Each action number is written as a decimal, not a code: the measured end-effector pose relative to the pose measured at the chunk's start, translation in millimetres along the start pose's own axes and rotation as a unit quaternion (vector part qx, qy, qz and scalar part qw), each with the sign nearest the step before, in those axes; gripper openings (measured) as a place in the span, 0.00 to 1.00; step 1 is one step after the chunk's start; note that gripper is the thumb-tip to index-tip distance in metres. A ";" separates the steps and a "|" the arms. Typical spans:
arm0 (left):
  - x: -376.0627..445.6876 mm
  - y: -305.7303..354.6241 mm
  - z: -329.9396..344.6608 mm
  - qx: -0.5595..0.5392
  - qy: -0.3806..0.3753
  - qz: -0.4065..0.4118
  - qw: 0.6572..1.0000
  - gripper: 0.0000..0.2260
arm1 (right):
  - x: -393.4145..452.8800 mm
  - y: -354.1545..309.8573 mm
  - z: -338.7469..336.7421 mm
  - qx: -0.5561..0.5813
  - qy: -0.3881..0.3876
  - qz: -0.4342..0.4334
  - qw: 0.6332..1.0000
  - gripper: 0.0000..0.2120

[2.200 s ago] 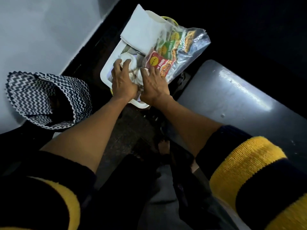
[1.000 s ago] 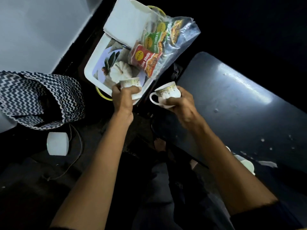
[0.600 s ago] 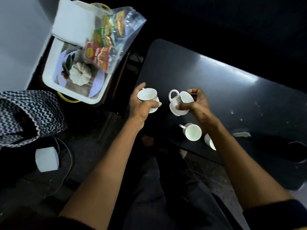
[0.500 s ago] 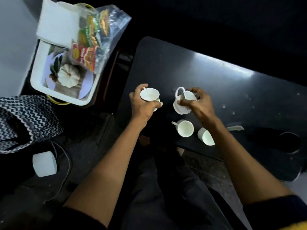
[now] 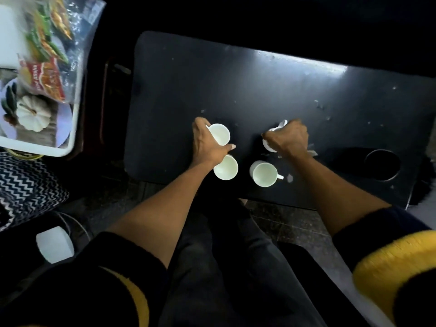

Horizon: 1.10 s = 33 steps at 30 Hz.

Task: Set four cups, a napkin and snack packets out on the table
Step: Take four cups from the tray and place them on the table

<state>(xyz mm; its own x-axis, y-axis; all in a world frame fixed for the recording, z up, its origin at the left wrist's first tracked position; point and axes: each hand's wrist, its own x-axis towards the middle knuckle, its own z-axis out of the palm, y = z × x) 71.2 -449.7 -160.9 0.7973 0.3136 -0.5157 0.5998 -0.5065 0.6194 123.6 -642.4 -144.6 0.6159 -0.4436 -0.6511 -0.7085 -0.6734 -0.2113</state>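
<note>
Two white cups stand alone near the dark table's (image 5: 271, 86) front edge: one (image 5: 227, 168) on the left, one (image 5: 263, 173) with its handle pointing right. My left hand (image 5: 207, 143) grips a third cup (image 5: 220, 136) just behind the left one, at table level. My right hand (image 5: 286, 138) curls over a fourth cup (image 5: 269, 143), which it mostly hides. The snack packets (image 5: 46, 76) in a clear bag and the blurred white napkin (image 5: 9, 36) lie on the tray (image 5: 40, 147) at the left.
The white tray with a pumpkin picture sits on a stand left of the table. A zigzag-patterned cloth (image 5: 26, 185) lies below it, and a white block (image 5: 55, 244) is on the floor. A round recess (image 5: 383, 165) is in the table's right part.
Both hands carried a cup each from the tray to the table and lowered them behind the two standing cups. The view swung right.
</note>
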 end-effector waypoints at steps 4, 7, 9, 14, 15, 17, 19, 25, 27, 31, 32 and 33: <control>10.2 0.9 10.4 0.037 -0.003 0.032 0.999 0.38 | -6.1 -9.9 -5.3 -0.001 0.000 -0.002 1.000 0.38; 15.3 3.2 13.4 0.076 -0.003 0.059 0.995 0.39 | -5.3 -10.6 -5.4 0.000 -0.003 0.005 1.000 0.38; 16.2 4.8 12.2 0.096 0.000 0.062 0.993 0.39 | -4.6 -8.4 -3.8 -0.003 0.000 -0.005 1.000 0.38; 15.0 1.9 6.1 0.115 -0.019 0.063 0.991 0.38 | -0.2 -1.6 -3.7 -0.057 -0.015 -0.024 0.998 0.37; 15.1 0.3 4.6 0.118 -0.027 0.064 0.991 0.37 | -0.5 -0.8 -5.5 -0.065 -0.019 -0.025 0.997 0.37; 15.8 -3.5 0.7 0.130 -0.046 0.063 0.988 0.36 | -2.8 1.1 -11.1 -0.084 -0.028 -0.036 0.995 0.36; 17.3 -7.6 -4.4 0.152 -0.069 0.060 0.984 0.35 | -4.4 6.4 -17.4 -0.115 -0.040 -0.053 0.991 0.35; 19.9 -20.1 -24.3 0.190 -0.106 0.101 0.971 0.39 | -6.7 32.7 -27.1 -0.195 -0.095 -0.236 0.947 0.34; 17.4 -22.7 -28.6 0.204 -0.095 0.133 0.965 0.37 | -8.1 39.8 -26.1 -0.232 -0.084 -0.282 0.927 0.39; 10.2 -21.4 -27.6 0.213 -0.075 0.150 0.963 0.31 | -7.5 48.3 -23.0 -0.259 -0.030 -0.308 0.915 0.38; 8.5 -19.1 -25.5 0.213 -0.074 0.146 0.963 0.31 | -6.5 49.1 -22.8 -0.254 -0.025 -0.307 0.917 0.36; 7.1 -16.3 -22.4 0.212 -0.073 0.143 0.964 0.31 | -5.6 49.5 -22.7 -0.248 -0.023 -0.305 0.919 0.35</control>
<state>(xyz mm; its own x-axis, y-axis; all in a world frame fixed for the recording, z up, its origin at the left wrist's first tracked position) 68.6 -421.3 -161.4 0.8895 0.0126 -0.4568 0.2519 -0.8475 0.4673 92.9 -686.7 -134.9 0.8229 0.1235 -0.5547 0.0154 -0.9806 -0.1955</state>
